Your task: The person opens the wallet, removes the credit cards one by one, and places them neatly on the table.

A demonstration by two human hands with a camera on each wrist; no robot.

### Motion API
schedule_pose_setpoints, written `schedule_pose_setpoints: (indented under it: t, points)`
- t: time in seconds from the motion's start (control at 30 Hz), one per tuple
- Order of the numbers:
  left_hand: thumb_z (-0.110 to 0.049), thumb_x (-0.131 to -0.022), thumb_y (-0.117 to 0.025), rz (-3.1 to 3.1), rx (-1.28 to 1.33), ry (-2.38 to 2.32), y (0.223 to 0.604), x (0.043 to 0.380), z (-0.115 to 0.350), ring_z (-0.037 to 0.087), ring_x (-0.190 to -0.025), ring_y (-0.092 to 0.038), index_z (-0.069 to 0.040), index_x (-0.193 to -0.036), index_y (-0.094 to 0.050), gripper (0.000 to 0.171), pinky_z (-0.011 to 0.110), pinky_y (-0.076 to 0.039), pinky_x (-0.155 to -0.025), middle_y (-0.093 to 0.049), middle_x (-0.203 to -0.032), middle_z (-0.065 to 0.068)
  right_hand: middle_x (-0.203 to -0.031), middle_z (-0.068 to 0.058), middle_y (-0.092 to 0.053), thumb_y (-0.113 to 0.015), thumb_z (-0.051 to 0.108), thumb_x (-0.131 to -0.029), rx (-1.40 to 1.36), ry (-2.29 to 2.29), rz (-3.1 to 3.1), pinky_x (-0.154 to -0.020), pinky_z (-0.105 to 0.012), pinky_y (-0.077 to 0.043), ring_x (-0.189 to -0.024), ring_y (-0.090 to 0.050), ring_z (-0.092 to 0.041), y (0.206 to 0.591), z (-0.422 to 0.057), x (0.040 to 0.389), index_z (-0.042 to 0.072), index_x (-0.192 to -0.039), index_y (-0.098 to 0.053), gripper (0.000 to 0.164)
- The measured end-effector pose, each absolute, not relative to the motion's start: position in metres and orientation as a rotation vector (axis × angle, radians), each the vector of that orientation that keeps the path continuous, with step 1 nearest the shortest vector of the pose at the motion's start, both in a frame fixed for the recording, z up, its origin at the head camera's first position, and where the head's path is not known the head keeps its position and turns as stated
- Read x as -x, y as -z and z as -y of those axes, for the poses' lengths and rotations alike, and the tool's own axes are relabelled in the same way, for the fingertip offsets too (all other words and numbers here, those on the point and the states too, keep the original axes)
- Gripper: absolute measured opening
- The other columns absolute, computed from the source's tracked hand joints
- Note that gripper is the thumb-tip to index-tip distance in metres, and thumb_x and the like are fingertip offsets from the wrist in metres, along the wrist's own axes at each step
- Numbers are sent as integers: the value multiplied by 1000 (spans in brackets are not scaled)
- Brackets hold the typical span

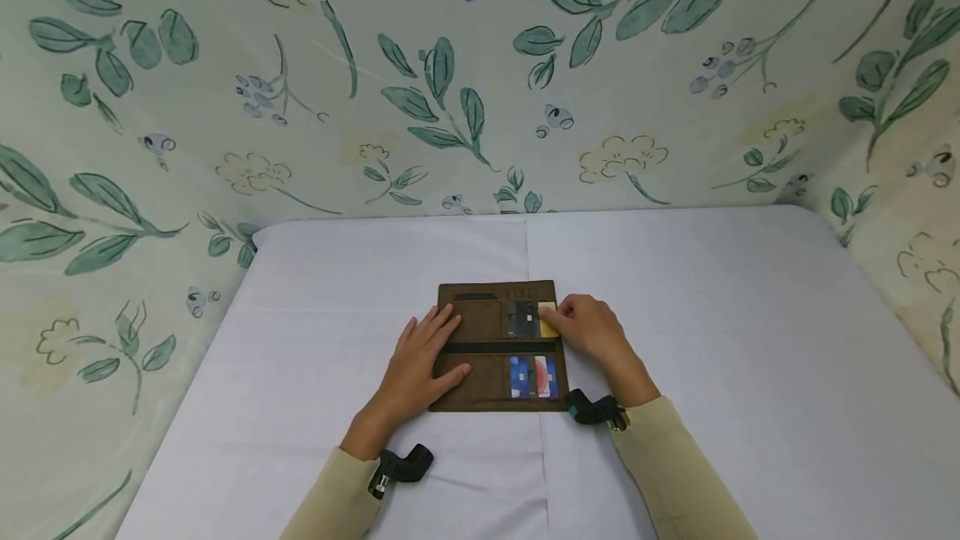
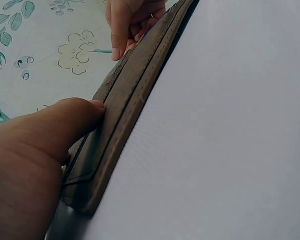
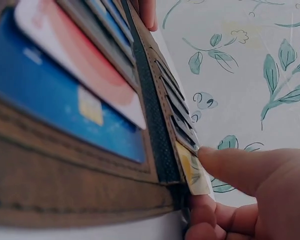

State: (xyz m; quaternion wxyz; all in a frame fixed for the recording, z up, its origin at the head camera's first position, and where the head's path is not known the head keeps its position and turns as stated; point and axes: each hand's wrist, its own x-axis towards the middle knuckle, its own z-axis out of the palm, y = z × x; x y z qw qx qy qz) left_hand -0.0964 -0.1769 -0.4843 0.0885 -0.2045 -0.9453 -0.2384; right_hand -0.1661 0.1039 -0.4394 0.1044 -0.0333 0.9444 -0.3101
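A brown leather wallet (image 1: 476,377) lies opened out flat on the white-covered table. Across its left side rests my left hand (image 1: 408,373), with the fingers extended on the upper half and the thumb (image 2: 75,117) on the lower half. At the upper right edge, my right hand (image 1: 596,336) pinches a yellow card (image 3: 194,172) between thumb and fingers; the card sits in the end slot, partly inside the leather. Dark cards (image 1: 522,319) fill the slots beside it. Blue cards (image 3: 45,85) and a white-and-red card (image 3: 90,60) stand in the lower half's slots.
White cloth (image 1: 337,290) covers the table around the wallet. Behind and at the sides hangs a leaf-and-flower patterned curtain (image 1: 465,165). Black wrist cameras (image 1: 408,465) are strapped at both sleeves.
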Motion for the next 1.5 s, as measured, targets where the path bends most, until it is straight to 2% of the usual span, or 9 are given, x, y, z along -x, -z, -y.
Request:
schedule_pose_setpoints:
  t: [0.5,0.77,1.2,1.5]
  points:
    - [-46,-88,-67,2802,615,698,486,97,177,32,-143,-25,-9,-147,-41,74,55,-15,-115,-32,-155,9,-81,-7,-58,-60,38,-93,95,996,-2747,-60,-30,-38,-76,-51,-23,443,-109,168,3,-89,-63,35]
    - [-45,-87,-67,2792,596,712,487,97,176,32,-144,-24,-10,-148,-41,75,55,-14,-115,-33,-155,8,-81,-7,-57,-67,38,-89,88,1055,-2717,-61,-30,-38,-76,-50,-22,444,-112,170,3,-90,-63,35]
    - [-47,-88,-65,2790,580,725,490,95,178,30,-144,-23,-11,-149,-39,75,54,-13,-116,-32,-155,8,-59,-2,-53,-68,33,-89,194,1169,-2668,-53,-29,-36,-54,-50,-17,442,-114,172,9,-82,-57,27]
    - [-47,-89,-65,2789,616,731,492,96,175,30,-144,-23,-11,-148,-39,74,54,-13,-116,-32,-155,8,-64,-4,-55,-66,28,-91,158,1219,-2608,-50,-27,-39,-51,-51,-16,447,-122,172,7,-87,-57,24]
